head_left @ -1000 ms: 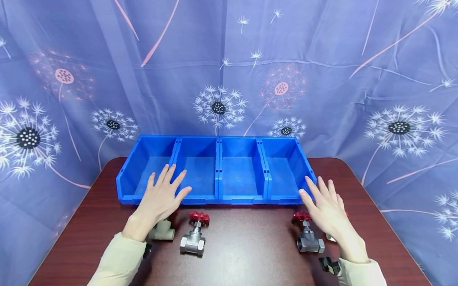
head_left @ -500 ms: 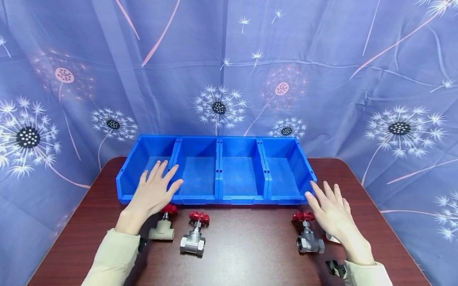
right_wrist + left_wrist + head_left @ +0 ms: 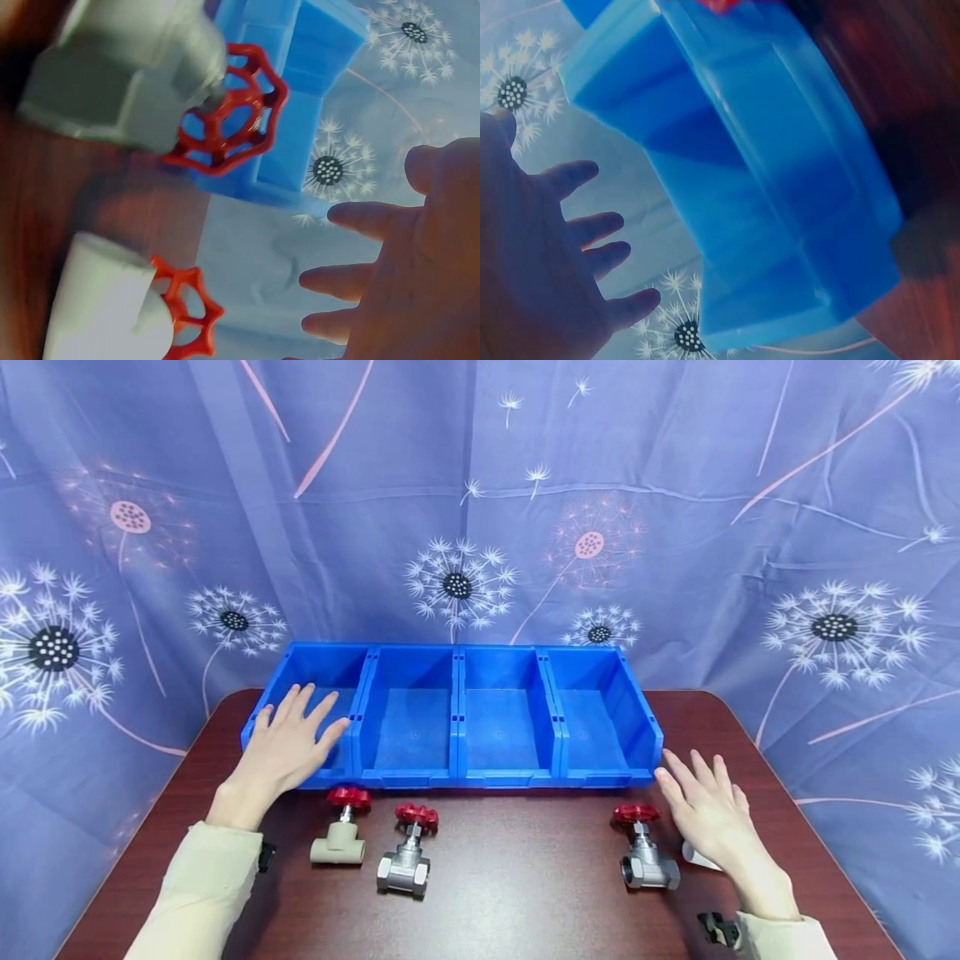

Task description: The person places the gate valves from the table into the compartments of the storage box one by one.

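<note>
My left hand (image 3: 283,747) hovers with spread fingers over the leftmost compartment of a row of blue bins (image 3: 501,782). Below it stands a beige gate valve (image 3: 339,845) with a red handwheel, beside a silver metal gate valve (image 3: 403,870). Off the bins' right front corner, my right hand (image 3: 712,818) is held over the table, fingers extended, holding nothing. Near it sits a grey metal gate valve (image 3: 649,870). A white valve (image 3: 699,857) is mostly hidden beneath that hand; its red handwheel (image 3: 191,311) shows in the right wrist view.
The bins have several compartments side by side at the back of a dark red-brown table (image 3: 517,877). Behind hangs a blue dandelion-print curtain (image 3: 480,510). A small black device (image 3: 718,929) is at the right cuff.
My left hand has drifted left, uncovering the beige valve. My right hand has moved to the right and slightly closer, away from the bins. The valves and bins stay put.
</note>
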A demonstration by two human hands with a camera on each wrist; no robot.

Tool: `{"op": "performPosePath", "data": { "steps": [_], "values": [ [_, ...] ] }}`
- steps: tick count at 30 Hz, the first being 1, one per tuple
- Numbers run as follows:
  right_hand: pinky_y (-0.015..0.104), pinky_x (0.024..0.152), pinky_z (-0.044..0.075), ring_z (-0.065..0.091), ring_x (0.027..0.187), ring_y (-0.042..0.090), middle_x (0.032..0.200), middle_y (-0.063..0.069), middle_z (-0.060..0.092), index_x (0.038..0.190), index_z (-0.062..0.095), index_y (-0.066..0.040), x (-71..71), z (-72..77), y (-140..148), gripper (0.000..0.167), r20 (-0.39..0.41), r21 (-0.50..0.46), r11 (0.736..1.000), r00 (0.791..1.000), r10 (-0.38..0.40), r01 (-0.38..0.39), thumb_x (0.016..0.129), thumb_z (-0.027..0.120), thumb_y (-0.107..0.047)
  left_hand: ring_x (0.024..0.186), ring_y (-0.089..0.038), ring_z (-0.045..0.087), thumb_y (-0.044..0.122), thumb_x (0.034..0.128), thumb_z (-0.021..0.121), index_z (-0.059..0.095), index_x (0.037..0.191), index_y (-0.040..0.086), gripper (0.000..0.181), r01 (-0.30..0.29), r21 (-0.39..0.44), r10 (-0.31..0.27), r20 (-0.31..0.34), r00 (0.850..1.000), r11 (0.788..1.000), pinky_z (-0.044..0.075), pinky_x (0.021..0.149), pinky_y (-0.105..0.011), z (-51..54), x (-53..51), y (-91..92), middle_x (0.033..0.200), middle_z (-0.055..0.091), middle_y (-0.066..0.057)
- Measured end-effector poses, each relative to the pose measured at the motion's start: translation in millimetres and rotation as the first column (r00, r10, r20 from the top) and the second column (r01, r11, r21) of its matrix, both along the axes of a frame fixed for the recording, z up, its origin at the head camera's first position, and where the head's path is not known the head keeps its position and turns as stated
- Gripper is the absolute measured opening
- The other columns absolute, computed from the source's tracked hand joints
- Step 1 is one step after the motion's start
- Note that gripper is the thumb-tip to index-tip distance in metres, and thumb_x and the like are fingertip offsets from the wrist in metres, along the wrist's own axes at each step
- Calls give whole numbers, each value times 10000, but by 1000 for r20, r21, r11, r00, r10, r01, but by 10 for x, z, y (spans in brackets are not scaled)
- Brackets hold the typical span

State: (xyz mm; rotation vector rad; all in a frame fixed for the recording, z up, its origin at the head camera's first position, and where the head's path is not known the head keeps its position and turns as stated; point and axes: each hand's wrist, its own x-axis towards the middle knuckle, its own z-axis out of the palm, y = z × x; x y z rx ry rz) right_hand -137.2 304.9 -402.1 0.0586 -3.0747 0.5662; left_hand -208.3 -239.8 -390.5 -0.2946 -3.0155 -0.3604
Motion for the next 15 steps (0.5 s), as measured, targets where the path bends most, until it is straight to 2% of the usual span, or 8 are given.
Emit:
{"op": "performPosePath", "data": {
  "steps": [7,15],
  "values": [
    [784,955,93,-3,1375,593,1480,395,205,1491,336,-26,22,-47,92,650,31,12,1000,999,-16,16,1057,226,-497,1430,-477,88,631,1001,226,294,1535,81,770,-7,-20,7,11,1000,1000,76,1059,-708,26,-108,-133,1553,183,-289],
    [793,934,121,47,1359,610,1473,394,221,1480,353,-25,25,-118,140,658,46,17,1000,999,-24,23,1053,224,-509,1417,-500,95,595,1019,195,295,1530,61,746,-34,3,34,26,999,999,92,1047,-716,39,-170,-243,1546,178,-308]
  ]
}}
